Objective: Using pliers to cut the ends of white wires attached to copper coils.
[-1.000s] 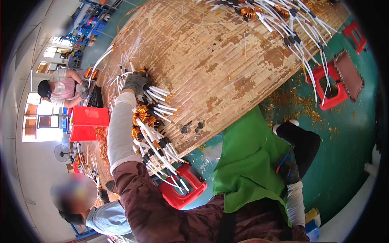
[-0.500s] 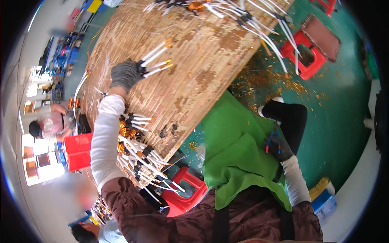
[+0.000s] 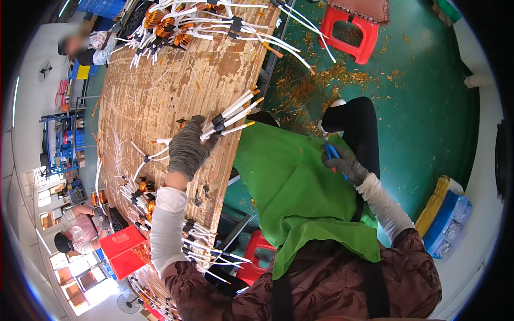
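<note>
My gloved left hand (image 3: 188,151) is closed around a bundle of white-sleeved wire leads (image 3: 231,116), held over the workbench (image 3: 219,67) near its edge. Black bands wrap the leads, and their bare copper tips point away from my palm. Whatever the leads join onto is hidden in the glove. On the right, over my lap, my gloved right hand (image 3: 348,165) grips blue-handled pliers (image 3: 333,154) with some red on the handles. Their metal jaws point up toward my knee. A green apron (image 3: 289,182) covers my lap between the two hands.
Copper coils with white leads (image 3: 160,24) lie heaped at the bench's far end. Another pile (image 3: 198,235) sits by my left forearm. A red stool (image 3: 350,32), copper scraps (image 3: 316,75) and a red bin (image 3: 123,249) are around. Co-workers (image 3: 80,227) sit at the left.
My left hand has brought the leads right and nearer, toward the bench edge. My right hand has risen and moved left with the pliers. The view has also turned.
</note>
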A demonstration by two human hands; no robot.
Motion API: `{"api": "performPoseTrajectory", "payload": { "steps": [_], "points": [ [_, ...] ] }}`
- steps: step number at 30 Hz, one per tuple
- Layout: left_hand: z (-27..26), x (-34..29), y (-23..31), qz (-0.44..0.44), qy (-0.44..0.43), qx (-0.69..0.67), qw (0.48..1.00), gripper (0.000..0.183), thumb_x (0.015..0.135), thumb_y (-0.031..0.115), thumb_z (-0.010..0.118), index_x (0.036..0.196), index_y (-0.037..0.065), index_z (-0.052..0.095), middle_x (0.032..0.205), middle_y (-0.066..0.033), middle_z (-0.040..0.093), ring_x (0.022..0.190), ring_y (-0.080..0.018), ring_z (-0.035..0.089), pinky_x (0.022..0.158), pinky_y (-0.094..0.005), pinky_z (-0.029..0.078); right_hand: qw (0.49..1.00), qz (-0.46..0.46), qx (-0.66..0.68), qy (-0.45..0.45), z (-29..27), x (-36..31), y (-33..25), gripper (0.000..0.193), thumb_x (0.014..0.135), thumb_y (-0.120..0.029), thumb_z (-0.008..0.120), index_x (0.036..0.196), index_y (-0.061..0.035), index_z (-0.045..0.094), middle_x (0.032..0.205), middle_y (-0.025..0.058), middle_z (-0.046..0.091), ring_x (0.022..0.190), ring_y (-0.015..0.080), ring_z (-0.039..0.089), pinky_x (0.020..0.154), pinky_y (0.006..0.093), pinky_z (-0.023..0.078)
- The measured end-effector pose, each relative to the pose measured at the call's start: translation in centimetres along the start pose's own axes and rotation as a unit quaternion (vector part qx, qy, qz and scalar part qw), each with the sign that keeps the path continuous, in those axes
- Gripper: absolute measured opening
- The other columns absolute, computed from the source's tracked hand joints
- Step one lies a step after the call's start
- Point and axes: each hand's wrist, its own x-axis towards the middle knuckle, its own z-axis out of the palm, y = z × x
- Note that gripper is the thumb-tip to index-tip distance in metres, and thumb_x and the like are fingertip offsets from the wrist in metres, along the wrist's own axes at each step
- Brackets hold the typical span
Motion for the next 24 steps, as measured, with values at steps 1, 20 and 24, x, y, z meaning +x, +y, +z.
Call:
{"api": "performPoseTrajectory", "payload": {
  "steps": [1,20,24],
  "points": [
    [0.0,0.1,0.5,0.019,0.044,-0.037,0.998,0.032,0.071,0.021,0.068,0.096,0.003,0.059,0.089,-0.0155,0.06,0.084,-0.0337,0.059,0.074,-0.041,0.047,1.0,0.0,0.002,0.001,0.4,0.3,-0.6,0.053,0.077,-0.014,0.063,0.125,-0.0014,0.044,0.094,0.0056,0.057,0.087,0.0149,0.055,0.08,0.0273,0.045],
    [5.4,4.8,5.1,0.037,-0.05,-0.32,0.945,0.022,0.086,0.008,0.054,0.104,-0.004,0.059,0.081,-0.013,0.065,0.072,-0.0159,0.063,0.065,-0.0272,0.049,0.888,-0.225,-0.394,0.078,7.7,7.8,-5.4,0.061,0.072,-0.029,0.064,0.124,-0.0051,0.044,0.108,0.0194,0.052,0.1,0.0366,0.052,0.086,0.042,0.043],
    [5.7,4.7,4.7,0.018,-0.036,-0.411,0.911,0.02,0.085,0.006,0.054,0.101,-0.005,0.06,0.081,-0.0142,0.065,0.071,-0.0177,0.062,0.066,-0.0295,0.049,0.876,-0.289,-0.374,0.09,9.2,8.2,-6.8,0.058,0.072,-0.026,0.063,0.123,-0.0055,0.044,0.106,0.0206,0.051,0.099,0.0366,0.051,0.086,0.0428,0.043]
  ]
}}
